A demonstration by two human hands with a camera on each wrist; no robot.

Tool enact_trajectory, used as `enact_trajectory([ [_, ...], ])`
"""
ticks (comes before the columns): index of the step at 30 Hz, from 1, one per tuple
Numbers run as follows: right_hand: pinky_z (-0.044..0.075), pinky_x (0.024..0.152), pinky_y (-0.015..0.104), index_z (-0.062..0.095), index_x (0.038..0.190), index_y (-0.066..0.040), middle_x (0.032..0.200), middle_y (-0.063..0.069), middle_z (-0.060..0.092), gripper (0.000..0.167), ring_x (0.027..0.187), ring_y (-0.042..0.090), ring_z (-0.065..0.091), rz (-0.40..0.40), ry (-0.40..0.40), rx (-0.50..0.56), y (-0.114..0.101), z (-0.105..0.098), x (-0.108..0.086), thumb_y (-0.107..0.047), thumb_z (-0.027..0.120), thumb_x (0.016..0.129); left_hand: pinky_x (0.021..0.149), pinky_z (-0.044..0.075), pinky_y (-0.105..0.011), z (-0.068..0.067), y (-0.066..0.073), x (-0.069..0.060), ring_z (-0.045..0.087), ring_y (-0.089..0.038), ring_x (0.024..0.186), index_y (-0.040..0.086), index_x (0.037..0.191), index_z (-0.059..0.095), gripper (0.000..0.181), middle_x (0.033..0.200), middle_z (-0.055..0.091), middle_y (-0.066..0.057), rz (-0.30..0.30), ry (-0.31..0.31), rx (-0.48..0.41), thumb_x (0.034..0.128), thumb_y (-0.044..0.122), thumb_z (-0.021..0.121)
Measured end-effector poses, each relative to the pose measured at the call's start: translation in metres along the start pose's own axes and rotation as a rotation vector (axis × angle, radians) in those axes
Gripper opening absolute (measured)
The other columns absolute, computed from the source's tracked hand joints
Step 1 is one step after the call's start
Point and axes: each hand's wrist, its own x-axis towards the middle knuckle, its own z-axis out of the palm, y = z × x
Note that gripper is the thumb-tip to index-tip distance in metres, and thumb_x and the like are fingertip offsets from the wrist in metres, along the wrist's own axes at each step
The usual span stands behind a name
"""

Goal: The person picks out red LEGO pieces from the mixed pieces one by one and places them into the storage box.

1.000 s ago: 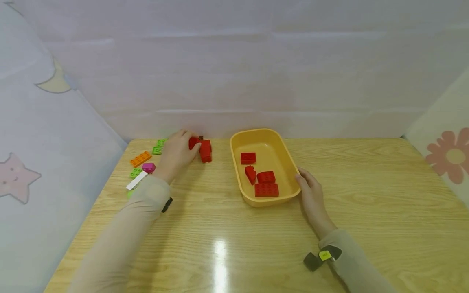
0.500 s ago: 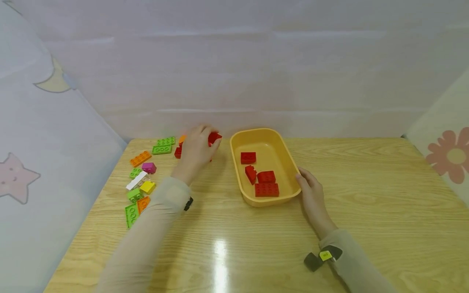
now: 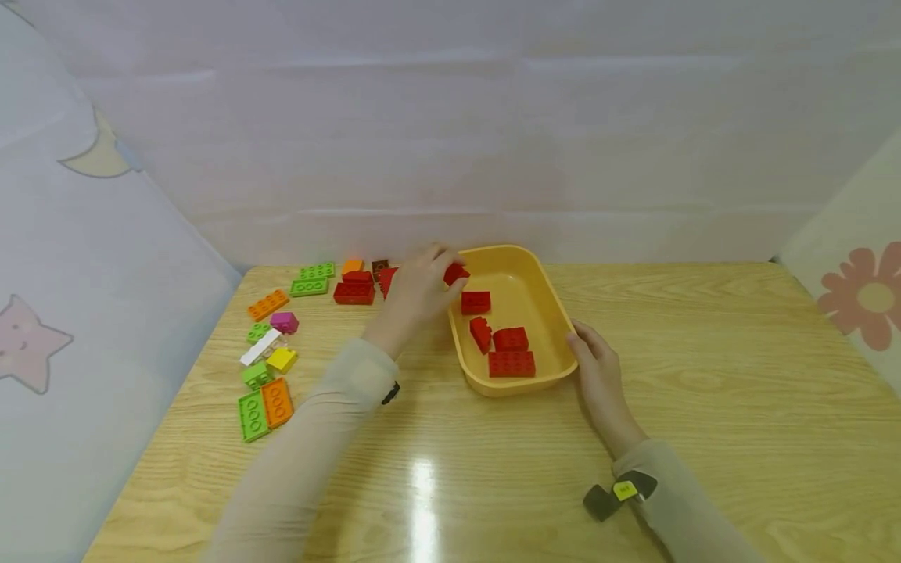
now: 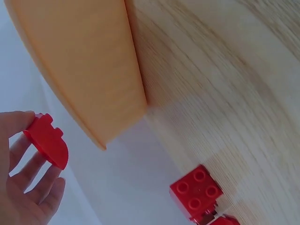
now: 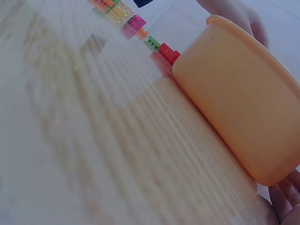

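Note:
In the head view my left hand (image 3: 421,291) is at the left rim of a yellow-orange tub (image 3: 545,313), pinching a red toy building brick (image 3: 456,273). The left wrist view shows that held brick (image 4: 49,140) with a rounded edge and studs, between thumb and fingers, above the level of the tub's rim. Several red bricks (image 3: 511,364) lie inside the tub. On the tub's right side rests my right hand (image 3: 598,383), thumb at the rim and fingers along the outer wall, partly hidden. The right wrist view shows its fingers (image 5: 286,194) under the tub's end.
Left of the tub, red bricks (image 3: 354,293) and a dark brown piece (image 3: 380,269) lie near the back wall. Farther left are green, orange, white, magenta and yellow bricks (image 3: 282,360). A wall sheet (image 3: 633,156) borders the wooden table (image 3: 704,352) at the back.
My left hand has moved right from the brick group to the tub's left rim, carrying a red brick. The right hand and the tub stay where they were.

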Motion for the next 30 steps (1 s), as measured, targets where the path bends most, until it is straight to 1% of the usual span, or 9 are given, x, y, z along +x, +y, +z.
enact_trajectory([
  [5,0.044,0.09,0.01,0.046,0.146,-0.002,0.144,0.012,0.049,0.051,0.117,0.012,0.051,-0.002,-0.003,0.005,0.0,-0.001,0.0,-0.034,0.046,0.106,0.098,0.048,-0.036,0.01,0.012,0.005,0.059,-0.024,0.113,0.013,0.118,0.067,0.029,0.123,0.062,-0.005,0.051,-0.049,0.057,0.0949,0.029,0.067],
  [9,0.043,0.092,0.01,0.046,0.146,-0.003,0.145,0.011,0.048,0.051,0.12,0.012,0.05,-0.002,-0.007,-0.001,0.0,-0.002,0.0,-0.034,0.046,0.106,0.096,0.049,-0.034,0.017,0.02,0.008,0.059,-0.022,0.111,0.014,0.118,0.068,0.028,0.121,0.063,-0.003,0.084,-0.083,0.07,0.0947,0.029,0.067],
  [11,0.043,0.093,0.01,0.046,0.146,-0.004,0.145,0.01,0.049,0.05,0.121,0.012,0.049,-0.001,-0.007,-0.007,0.0,-0.002,0.001,-0.034,0.046,0.106,0.096,0.048,-0.034,0.019,0.023,0.01,0.059,-0.021,0.109,0.015,0.117,0.068,0.026,0.119,0.063,-0.002,0.114,-0.1,0.08,0.0945,0.028,0.068],
  [14,0.042,0.093,0.01,0.047,0.146,-0.005,0.145,0.009,0.049,0.05,0.123,0.014,0.049,0.0,-0.006,-0.019,0.0,-0.001,0.001,-0.035,0.046,0.106,0.096,0.047,-0.033,0.023,0.027,0.011,0.059,-0.02,0.107,0.017,0.117,0.068,0.024,0.118,0.062,0.0,0.147,-0.147,0.104,0.0944,0.027,0.067],
  [19,0.043,0.093,0.01,0.048,0.146,-0.005,0.145,0.009,0.049,0.049,0.124,0.016,0.049,0.006,-0.003,-0.017,-0.001,0.0,0.0,-0.034,0.047,0.106,0.101,0.043,-0.034,0.032,0.032,0.015,0.057,-0.021,0.111,0.02,0.119,0.068,0.026,0.119,0.062,0.002,0.167,-0.236,0.141,0.0946,0.029,0.066],
  [23,0.043,0.092,0.011,0.048,0.145,-0.005,0.145,0.009,0.049,0.049,0.122,0.015,0.05,0.01,0.002,-0.013,-0.001,0.0,0.0,-0.033,0.047,0.106,0.105,0.04,-0.033,0.039,0.037,0.018,0.056,-0.02,0.114,0.02,0.12,0.068,0.027,0.12,0.061,0.002,0.187,-0.291,0.141,0.0937,0.027,0.068],
  [27,0.043,0.093,0.011,0.049,0.145,-0.004,0.144,0.01,0.05,0.048,0.121,0.014,0.05,0.008,0.012,-0.011,-0.001,0.0,0.0,-0.032,0.047,0.105,0.106,0.039,-0.033,0.044,0.04,0.02,0.054,-0.021,0.116,0.019,0.12,0.068,0.027,0.123,0.06,0.001,0.23,-0.347,0.123,0.093,0.023,0.07],
  [30,0.042,0.093,0.011,0.049,0.145,-0.004,0.144,0.009,0.051,0.048,0.121,0.013,0.049,0.008,0.015,-0.017,-0.002,0.0,0.0,-0.033,0.047,0.105,0.106,0.039,-0.033,0.049,0.042,0.021,0.054,-0.022,0.117,0.018,0.119,0.068,0.026,0.126,0.059,0.0,0.262,-0.376,0.113,0.0933,0.017,0.07],
])
